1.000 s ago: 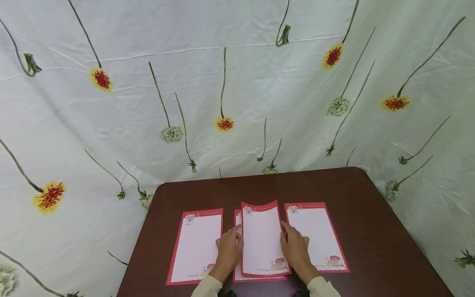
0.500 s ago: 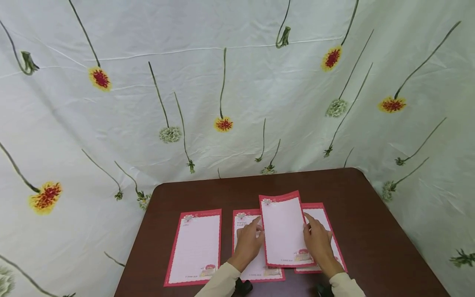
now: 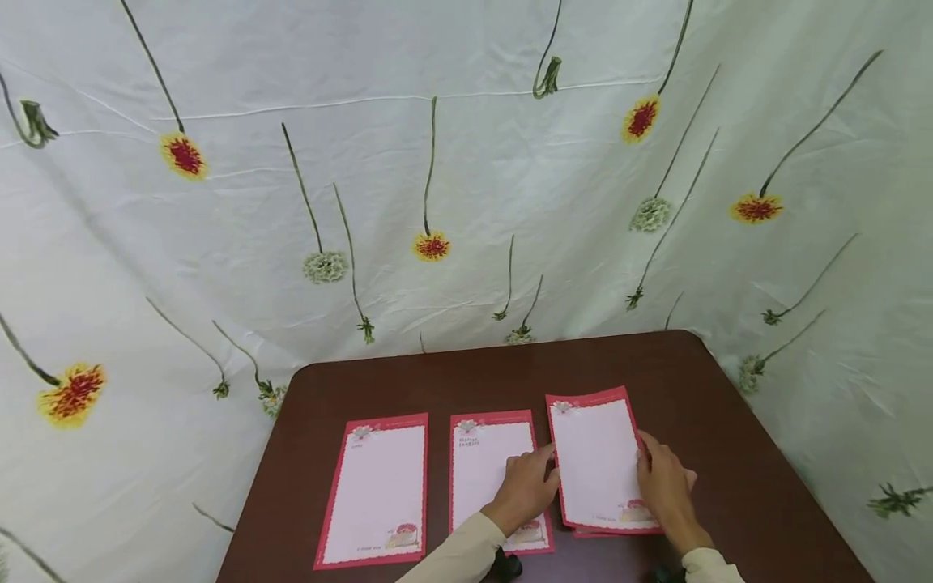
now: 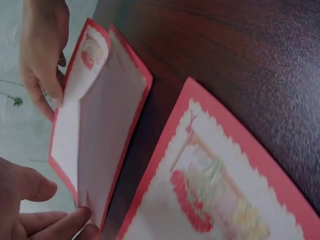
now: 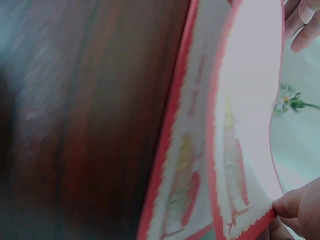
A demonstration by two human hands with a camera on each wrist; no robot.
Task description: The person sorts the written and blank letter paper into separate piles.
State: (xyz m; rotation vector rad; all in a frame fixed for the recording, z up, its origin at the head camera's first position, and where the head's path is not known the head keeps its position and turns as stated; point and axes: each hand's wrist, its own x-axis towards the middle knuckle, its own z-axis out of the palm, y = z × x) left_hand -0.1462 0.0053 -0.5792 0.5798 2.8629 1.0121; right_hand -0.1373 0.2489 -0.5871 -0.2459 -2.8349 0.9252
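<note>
A red-bordered sheet of letter paper, with a flower in its top corner, is held tilted over another sheet on the table's right side. My right hand pinches its right edge, thumb on the front face in the right wrist view. At its left edge is my left hand; the fingertips touch the border and the thumb stands apart from the paper. Under my left forearm lies a middle sheet with small writing near its top. A left sheet lies flat beside it.
The dark brown wooden table has rounded far corners. Behind it hangs a white cloth printed with flowers. Dark straps or devices show at the wrists.
Both hands have carried the top sheet rightward from over the middle sheet to over the right one. The middle sheet and its writing are now uncovered. The view has shifted slightly.
</note>
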